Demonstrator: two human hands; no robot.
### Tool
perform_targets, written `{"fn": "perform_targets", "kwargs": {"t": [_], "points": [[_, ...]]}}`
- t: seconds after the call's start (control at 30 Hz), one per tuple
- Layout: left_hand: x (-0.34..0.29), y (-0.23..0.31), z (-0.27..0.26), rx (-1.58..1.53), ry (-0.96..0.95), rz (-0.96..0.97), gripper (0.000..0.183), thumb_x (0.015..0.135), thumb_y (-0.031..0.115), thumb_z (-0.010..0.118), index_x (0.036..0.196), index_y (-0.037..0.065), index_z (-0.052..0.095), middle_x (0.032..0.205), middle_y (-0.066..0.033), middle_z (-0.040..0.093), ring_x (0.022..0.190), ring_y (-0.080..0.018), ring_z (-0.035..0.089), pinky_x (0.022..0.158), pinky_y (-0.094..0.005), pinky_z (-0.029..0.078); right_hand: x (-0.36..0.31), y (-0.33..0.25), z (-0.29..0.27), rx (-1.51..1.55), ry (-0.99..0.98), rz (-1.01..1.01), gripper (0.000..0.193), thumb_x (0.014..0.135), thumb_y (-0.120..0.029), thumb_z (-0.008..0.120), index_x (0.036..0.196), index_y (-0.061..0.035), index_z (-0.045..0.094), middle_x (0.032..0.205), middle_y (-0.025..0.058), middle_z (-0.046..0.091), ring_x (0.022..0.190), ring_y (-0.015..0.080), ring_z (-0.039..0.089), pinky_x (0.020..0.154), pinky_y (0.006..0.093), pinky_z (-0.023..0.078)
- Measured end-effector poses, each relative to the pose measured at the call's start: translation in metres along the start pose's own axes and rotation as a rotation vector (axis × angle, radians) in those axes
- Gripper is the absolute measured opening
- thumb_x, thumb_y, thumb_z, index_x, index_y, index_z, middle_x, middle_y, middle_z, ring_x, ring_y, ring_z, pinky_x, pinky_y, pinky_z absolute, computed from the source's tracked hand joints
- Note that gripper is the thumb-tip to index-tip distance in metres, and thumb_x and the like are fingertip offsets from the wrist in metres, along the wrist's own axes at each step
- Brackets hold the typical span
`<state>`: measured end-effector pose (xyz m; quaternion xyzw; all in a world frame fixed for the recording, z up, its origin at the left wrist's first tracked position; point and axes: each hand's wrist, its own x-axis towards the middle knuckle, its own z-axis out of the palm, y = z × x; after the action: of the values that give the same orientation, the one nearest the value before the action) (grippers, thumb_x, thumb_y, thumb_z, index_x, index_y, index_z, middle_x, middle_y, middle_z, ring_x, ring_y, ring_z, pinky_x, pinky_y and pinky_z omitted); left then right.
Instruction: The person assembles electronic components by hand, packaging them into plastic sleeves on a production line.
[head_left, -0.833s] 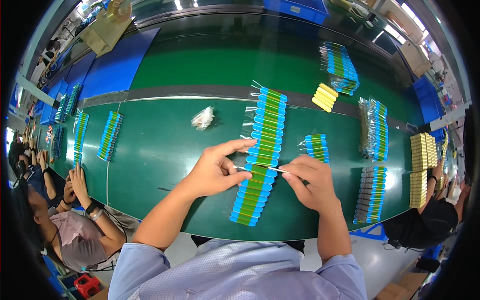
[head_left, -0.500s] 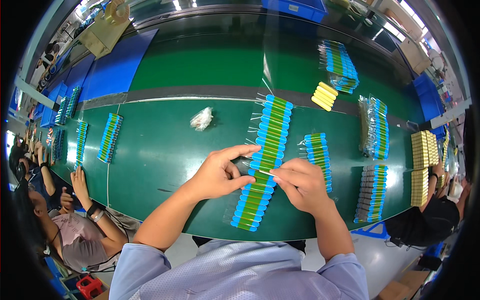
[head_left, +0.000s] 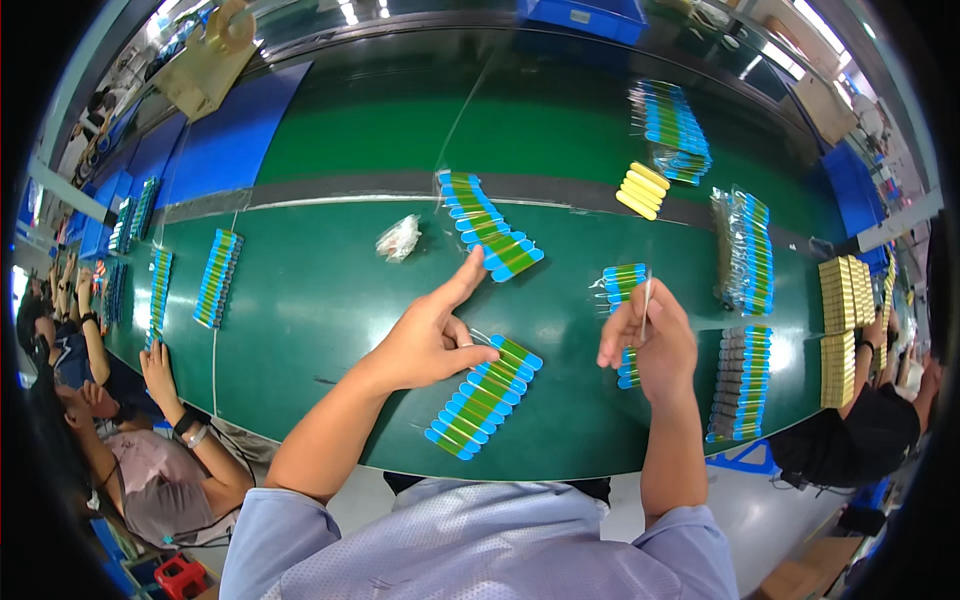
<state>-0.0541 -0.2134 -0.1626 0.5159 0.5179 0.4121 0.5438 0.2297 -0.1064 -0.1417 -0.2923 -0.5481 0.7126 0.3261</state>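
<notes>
Two separate rows of blue, rounded pieces with a green band across their middles lie before me. The upper row (head_left: 478, 212) bends to the right at its near end; the lower row (head_left: 487, 397) slants towards my body. My left hand (head_left: 425, 340) is open, index finger stretched to the upper row's near end and thumb on the lower row's top edge, its other fingers curled. Raised off the table at the right, my right hand (head_left: 655, 345) pinches a thin pale stick (head_left: 647, 297) upright. Behind it lies a shorter blue-green row (head_left: 622, 280) with thin leads, partly hidden.
A crumpled clear wrapper (head_left: 398, 240) lies on the green table (head_left: 300, 350). Yellow rods (head_left: 642, 190) and stacked blue-green rows (head_left: 675, 130) sit at the back right. More rows (head_left: 742, 385) and yellowish blocks (head_left: 838, 370) stand right. Co-workers sit at both sides.
The single long row has parted into two, its upper part shifted left and bent. My right hand has lifted away to the right with the stick.
</notes>
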Motion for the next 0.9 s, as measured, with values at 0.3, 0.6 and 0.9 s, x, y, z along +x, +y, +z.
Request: {"fn": "perform_targets", "kwargs": {"t": [0.3, 0.6, 0.9], "points": [[0.003, -0.014, 0.013, -0.372, 0.227, 0.353, 0.129, 0.069, 0.000, 0.091, 0.163, 0.008, 0.003, 0.166, -0.0221, 0.021, 0.101, -0.0265, 0.073, 0.064, -0.0255, 0.061, -0.005, 0.039, 0.060, 0.242, -0.087, -0.112, 0.045, 0.089, 0.016, 0.061, 0.103, -0.0136, 0.030, 0.109, 0.0157, 0.062, 0.104, 0.0183, 0.066, 0.084, 0.0317, 0.053], [0.009, -0.020, 0.016, 0.156, 0.269, 0.301, 0.158, 0.040, 0.088, 0.077, 0.162, 0.005, 0.020, 0.155, -0.0185, 0.044, 0.125, -0.0330, 0.061, 0.099, -0.0421, 0.044, -0.011, -0.038, -0.025, -0.124, 0.295, -0.236, 0.043, 0.088, 0.012, 0.067, 0.101, -0.0126, 0.035, 0.096, 0.0079, 0.063, 0.084, 0.0078, 0.064, 0.067, 0.0209, 0.050], [0.004, -0.025, 0.008, 0.625, 0.300, 0.335, 0.139, 0.042, 0.070, 0.090, 0.156, 0.009, 0.038, 0.138, -0.0140, 0.059, 0.126, -0.0304, 0.056, 0.109, -0.0449, 0.036, 0.008, -0.001, -0.065, -0.702, 0.388, -0.193, 0.033, 0.093, -0.006, 0.070, 0.104, -0.0034, 0.039, 0.095, 0.0166, 0.067, 0.089, 0.0252, 0.067, 0.078, 0.0357, 0.051]]}}
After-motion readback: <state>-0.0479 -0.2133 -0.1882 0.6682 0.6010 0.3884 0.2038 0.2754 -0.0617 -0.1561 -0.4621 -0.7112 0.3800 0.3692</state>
